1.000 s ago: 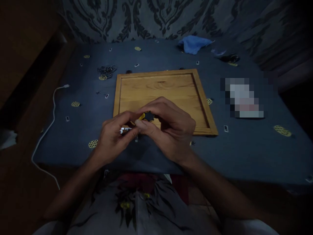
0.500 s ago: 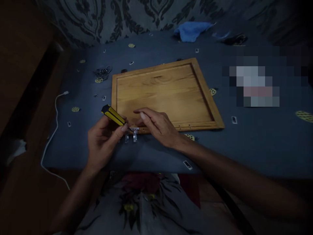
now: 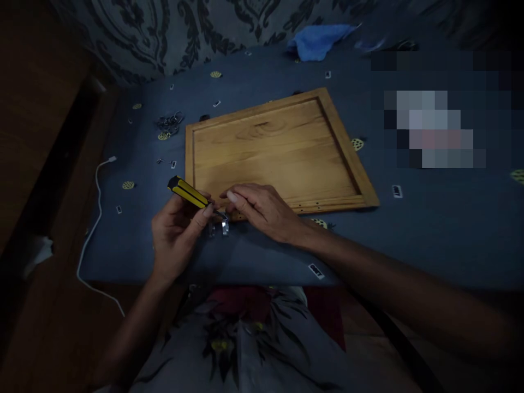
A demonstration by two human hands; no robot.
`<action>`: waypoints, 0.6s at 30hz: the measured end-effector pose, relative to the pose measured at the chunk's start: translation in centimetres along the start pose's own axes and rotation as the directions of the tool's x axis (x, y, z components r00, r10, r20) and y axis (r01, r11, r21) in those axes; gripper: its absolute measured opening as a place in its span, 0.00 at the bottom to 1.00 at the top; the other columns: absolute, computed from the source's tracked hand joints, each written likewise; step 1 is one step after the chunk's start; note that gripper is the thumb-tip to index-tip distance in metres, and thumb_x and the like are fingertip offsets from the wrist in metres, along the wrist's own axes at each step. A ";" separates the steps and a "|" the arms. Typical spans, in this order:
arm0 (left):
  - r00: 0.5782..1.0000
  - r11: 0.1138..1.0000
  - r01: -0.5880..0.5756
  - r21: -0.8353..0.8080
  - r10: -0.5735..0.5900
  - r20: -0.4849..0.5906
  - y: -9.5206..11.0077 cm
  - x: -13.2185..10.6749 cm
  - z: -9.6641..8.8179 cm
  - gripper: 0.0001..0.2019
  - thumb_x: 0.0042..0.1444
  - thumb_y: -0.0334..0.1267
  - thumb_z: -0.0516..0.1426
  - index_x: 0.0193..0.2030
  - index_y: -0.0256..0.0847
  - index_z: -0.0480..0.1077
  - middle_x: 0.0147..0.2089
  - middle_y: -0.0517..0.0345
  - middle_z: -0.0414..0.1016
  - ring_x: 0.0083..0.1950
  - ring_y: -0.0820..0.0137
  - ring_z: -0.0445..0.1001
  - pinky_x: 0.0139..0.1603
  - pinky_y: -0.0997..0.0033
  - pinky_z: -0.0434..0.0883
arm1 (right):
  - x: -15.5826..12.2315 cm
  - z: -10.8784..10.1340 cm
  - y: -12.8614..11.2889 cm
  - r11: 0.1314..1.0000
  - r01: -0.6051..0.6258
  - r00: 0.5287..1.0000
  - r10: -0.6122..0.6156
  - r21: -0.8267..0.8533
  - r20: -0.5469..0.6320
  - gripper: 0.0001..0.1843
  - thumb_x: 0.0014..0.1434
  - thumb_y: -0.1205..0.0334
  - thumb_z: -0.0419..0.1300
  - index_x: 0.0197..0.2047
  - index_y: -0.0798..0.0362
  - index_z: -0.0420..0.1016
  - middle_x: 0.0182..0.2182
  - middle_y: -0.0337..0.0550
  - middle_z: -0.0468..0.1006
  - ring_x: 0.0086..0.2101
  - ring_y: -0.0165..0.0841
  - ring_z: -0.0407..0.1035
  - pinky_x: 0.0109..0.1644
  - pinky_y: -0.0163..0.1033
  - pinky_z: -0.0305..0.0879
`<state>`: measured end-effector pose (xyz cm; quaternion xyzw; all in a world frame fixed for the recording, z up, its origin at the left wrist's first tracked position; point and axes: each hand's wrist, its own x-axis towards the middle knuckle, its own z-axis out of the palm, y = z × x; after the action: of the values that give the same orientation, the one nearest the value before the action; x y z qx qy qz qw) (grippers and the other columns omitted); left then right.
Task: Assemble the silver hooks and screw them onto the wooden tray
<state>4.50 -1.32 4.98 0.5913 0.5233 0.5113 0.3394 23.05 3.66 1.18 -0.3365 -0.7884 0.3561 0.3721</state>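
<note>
My left hand (image 3: 176, 234) is closed around a yellow and black screwdriver (image 3: 188, 192), its handle tilted up to the left. The screwdriver's tip points down at a small shiny metal piece (image 3: 225, 226), perhaps a hinge, on the near edge of a framed wooden panel (image 3: 262, 158). A second metal piece, partly hidden, hangs just left of it. Over the panel's near rail, close to the tip, my right hand (image 3: 266, 213) has its thumb and curled fingers drawn together; whatever is between them cannot be made out. Small dark holes dot the rail right of this hand.
The panel lies on a blue patterned cloth (image 3: 254, 256). At the left are a pile of small metal parts (image 3: 169, 123) and a white cable (image 3: 98, 202). Behind the panel lies a blue rag (image 3: 317, 42). A pixelated patch covers something at the right.
The view has shifted slightly. My right thumb and fingers are a little closer together near the metal piece. The screwdriver stays in my left hand at almost the same angle.
</note>
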 end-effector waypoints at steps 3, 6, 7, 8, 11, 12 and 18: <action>0.999 0.999 -0.031 0.042 0.031 -0.008 -0.1 -0.1 0.0 0.15 0.58 0.43 0.69 0.48 0.42 0.76 0.40 0.58 0.81 0.39 0.71 0.82 0.41 0.74 0.79 | 0.0 0.0 0.0 1.000 -0.002 1.000 0.002 -0.011 0.004 0.22 0.75 0.53 0.44 0.36 0.53 0.72 0.31 0.42 0.78 0.33 0.32 0.72 0.39 0.37 0.62; 0.998 0.996 -0.053 0.067 0.054 -0.014 -0.1 -0.1 0.0 0.17 0.58 0.44 0.68 0.50 0.41 0.74 0.41 0.57 0.81 0.39 0.69 0.82 0.42 0.73 0.79 | 0.0 0.0 0.0 1.000 -0.008 1.000 0.009 -0.015 0.017 0.22 0.75 0.54 0.45 0.38 0.54 0.74 0.33 0.44 0.78 0.35 0.32 0.72 0.40 0.37 0.61; 0.998 0.996 -0.057 0.068 0.057 -0.008 0.0 0.0 0.0 0.16 0.58 0.44 0.68 0.50 0.41 0.75 0.41 0.56 0.81 0.40 0.69 0.82 0.42 0.73 0.79 | 0.0 -0.1 0.0 1.000 -0.012 1.000 0.012 -0.011 0.022 0.22 0.75 0.54 0.45 0.38 0.55 0.74 0.34 0.44 0.79 0.36 0.33 0.72 0.41 0.37 0.61; 0.998 0.996 -0.062 0.068 0.062 -0.001 0.0 0.0 0.1 0.15 0.59 0.45 0.68 0.48 0.41 0.75 0.40 0.56 0.81 0.40 0.69 0.82 0.42 0.72 0.79 | 0.0 -0.1 0.0 1.000 -0.015 0.999 0.015 -0.006 0.028 0.22 0.75 0.55 0.45 0.39 0.55 0.74 0.34 0.45 0.79 0.36 0.33 0.72 0.41 0.37 0.61; 0.996 0.994 -0.089 0.069 0.088 0.018 0.1 0.3 0.0 0.11 0.60 0.46 0.67 0.42 0.41 0.77 0.38 0.57 0.82 0.39 0.69 0.81 0.42 0.73 0.78 | 0.0 -0.1 0.0 1.000 -0.020 0.999 0.020 0.004 0.043 0.22 0.75 0.54 0.45 0.40 0.56 0.75 0.34 0.46 0.79 0.36 0.33 0.72 0.42 0.37 0.61; 0.995 0.992 -0.100 0.075 0.099 0.019 0.1 0.5 0.0 0.11 0.59 0.46 0.67 0.40 0.41 0.77 0.37 0.58 0.81 0.38 0.70 0.81 0.41 0.73 0.78 | 0.1 -0.2 -0.1 1.000 -0.025 0.999 0.024 0.008 0.047 0.22 0.75 0.54 0.45 0.40 0.56 0.75 0.34 0.46 0.79 0.36 0.33 0.72 0.42 0.37 0.61; 0.995 0.989 -0.091 0.119 0.094 -0.018 -0.1 0.7 -0.3 0.11 0.55 0.42 0.70 0.41 0.41 0.79 0.36 0.59 0.82 0.34 0.72 0.80 0.37 0.75 0.77 | 0.2 -0.3 -0.3 0.998 -0.056 0.997 0.054 0.037 0.063 0.20 0.75 0.55 0.46 0.38 0.55 0.73 0.34 0.45 0.79 0.36 0.33 0.71 0.42 0.37 0.60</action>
<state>4.13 -0.69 5.17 0.6280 0.5285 0.5015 0.2735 23.11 3.75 1.64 -0.3396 -0.7830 0.3917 0.3438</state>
